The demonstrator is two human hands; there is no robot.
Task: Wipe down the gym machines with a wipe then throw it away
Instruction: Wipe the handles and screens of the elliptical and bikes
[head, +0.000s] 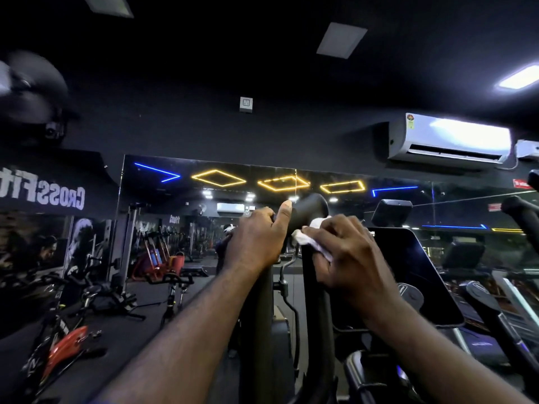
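A black handle bar (310,209) of a gym machine rises in front of me. My left hand (258,239) grips the bar's upper part, thumb pointing up. My right hand (348,252) wraps a white wipe (304,239) around the black upright just below the bar's rounded top. Most of the wipe is hidden under my fingers. The machine's dark console screen (408,275) sits just to the right of my right hand.
A wall mirror (175,217) ahead reflects the gym. Exercise bikes (67,330) stand on the left floor. Another machine (495,310) with black handles is on the right. An air conditioner (449,139) hangs high on the right wall.
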